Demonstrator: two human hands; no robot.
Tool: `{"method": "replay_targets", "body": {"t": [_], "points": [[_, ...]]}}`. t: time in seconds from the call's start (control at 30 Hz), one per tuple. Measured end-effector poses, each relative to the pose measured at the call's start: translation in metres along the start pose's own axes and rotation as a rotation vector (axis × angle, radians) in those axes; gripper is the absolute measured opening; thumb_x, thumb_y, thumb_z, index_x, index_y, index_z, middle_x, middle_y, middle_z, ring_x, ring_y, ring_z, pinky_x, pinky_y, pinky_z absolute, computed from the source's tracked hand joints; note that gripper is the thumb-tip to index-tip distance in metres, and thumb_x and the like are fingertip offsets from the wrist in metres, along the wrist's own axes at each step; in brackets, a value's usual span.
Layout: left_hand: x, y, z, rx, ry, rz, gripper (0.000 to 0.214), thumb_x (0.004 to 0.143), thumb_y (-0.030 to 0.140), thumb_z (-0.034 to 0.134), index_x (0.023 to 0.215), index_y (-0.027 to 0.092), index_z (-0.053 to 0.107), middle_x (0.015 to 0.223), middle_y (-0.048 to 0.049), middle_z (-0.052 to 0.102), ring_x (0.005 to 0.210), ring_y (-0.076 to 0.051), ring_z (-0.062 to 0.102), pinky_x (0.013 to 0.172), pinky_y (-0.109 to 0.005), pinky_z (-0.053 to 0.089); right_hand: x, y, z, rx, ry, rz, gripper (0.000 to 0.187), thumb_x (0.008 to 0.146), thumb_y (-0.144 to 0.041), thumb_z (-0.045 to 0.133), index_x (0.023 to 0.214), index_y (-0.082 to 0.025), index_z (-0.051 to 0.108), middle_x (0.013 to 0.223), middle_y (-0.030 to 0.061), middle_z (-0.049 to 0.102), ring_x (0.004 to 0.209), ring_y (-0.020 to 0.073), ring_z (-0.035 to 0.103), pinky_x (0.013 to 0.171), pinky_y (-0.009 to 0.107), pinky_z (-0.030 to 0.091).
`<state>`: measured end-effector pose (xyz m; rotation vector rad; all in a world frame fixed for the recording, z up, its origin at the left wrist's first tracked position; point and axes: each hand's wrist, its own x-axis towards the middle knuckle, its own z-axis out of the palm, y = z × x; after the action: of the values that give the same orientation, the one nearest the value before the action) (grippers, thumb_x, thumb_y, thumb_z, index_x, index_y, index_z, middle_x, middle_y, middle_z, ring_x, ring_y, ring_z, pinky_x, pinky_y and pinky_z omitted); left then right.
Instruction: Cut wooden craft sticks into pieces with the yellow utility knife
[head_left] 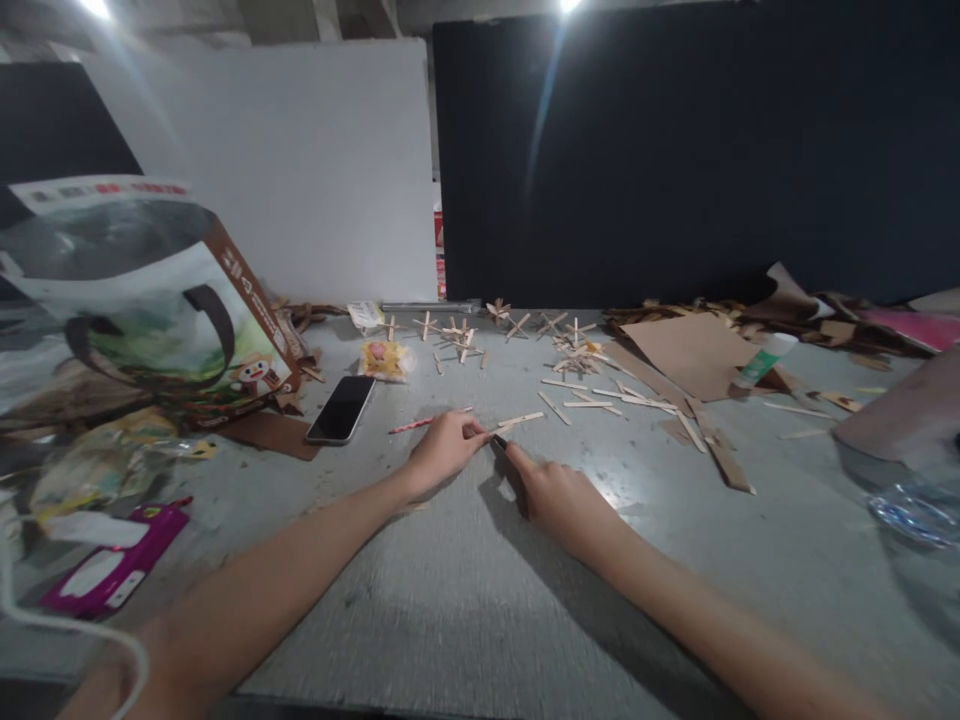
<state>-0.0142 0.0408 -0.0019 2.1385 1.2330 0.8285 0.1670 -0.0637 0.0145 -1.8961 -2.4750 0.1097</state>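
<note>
My left hand (442, 450) is closed in a pinch on the near end of a pale wooden craft stick (493, 431), low over the grey table. Wrapped in the fingers of my right hand (562, 500) is a slim dark tool (499, 441). Its tip meets the stick close to my left fingertips; most of it is hidden in my fist, so its exact kind does not show. More craft sticks (525, 419) lie just beyond my fingertips. A red-and-white striped thin rod (411, 425) lies beside my left hand, partly behind it.
Crossed sticks (517, 326) and loose sticks (592, 404) lie farther back. A phone (341, 409), snack packet (386, 361), large printed bag (180, 320) and purple device (120, 560) with a white cable are left. Cardboard (679, 350) and a glue tube (766, 360) are right.
</note>
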Motion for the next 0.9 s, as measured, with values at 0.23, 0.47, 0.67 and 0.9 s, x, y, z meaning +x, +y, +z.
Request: {"method": "replay_targets", "body": {"t": [0.23, 0.47, 0.67, 0.9], "points": [[0.001, -0.002, -0.001, -0.085, 0.072, -0.005, 0.020, 0.088, 0.032, 0.067, 0.073, 0.018, 0.068, 0.077, -0.0045, 0.072, 0.075, -0.021, 0.065, 0.069, -0.030, 0.047, -0.001, 0.017, 0.002, 0.265, 0.191, 0.095, 0.040, 0.104, -0.027, 0.038, 0.141, -0.018, 0.051, 0.084, 0.0099, 0.078, 0.069, 0.0248, 0.074, 0.055, 0.026, 0.032], [0.004, -0.007, 0.001, -0.414, 0.094, -0.096, 0.023, 0.100, 0.043, 0.051, 0.093, 0.021, 0.052, 0.068, 0.0013, 0.066, 0.052, -0.012, 0.056, 0.052, -0.024, 0.043, 0.003, 0.038, 0.004, 0.355, 0.476, 0.088, 0.043, 0.108, -0.034, 0.026, 0.133, -0.019, 0.058, 0.103, 0.0138, 0.076, 0.088, 0.0287, 0.074, 0.070, 0.033, 0.050], [0.000, 0.006, 0.006, -0.681, 0.077, -0.123, 0.040, 0.096, 0.061, 0.055, 0.091, 0.021, 0.052, 0.065, 0.0023, 0.061, 0.051, -0.011, 0.054, 0.052, -0.025, 0.043, 0.040, 0.060, -0.003, 0.329, 0.579, -0.202, 0.039, 0.108, -0.030, 0.033, 0.133, -0.016, 0.060, 0.110, 0.0149, 0.067, 0.104, 0.0286, 0.063, 0.093, 0.041, 0.051], [-0.007, 0.008, 0.012, -0.675, 0.035, -0.127, 0.050, 0.089, 0.071, 0.057, 0.095, 0.020, 0.055, 0.074, -0.0027, 0.068, 0.056, -0.014, 0.058, 0.055, -0.028, 0.046, 0.061, 0.075, 0.016, 0.455, 0.686, -0.173, 0.041, 0.107, -0.031, 0.036, 0.137, -0.018, 0.062, 0.112, 0.0135, 0.064, 0.106, 0.0269, 0.060, 0.098, 0.043, 0.050]]}}
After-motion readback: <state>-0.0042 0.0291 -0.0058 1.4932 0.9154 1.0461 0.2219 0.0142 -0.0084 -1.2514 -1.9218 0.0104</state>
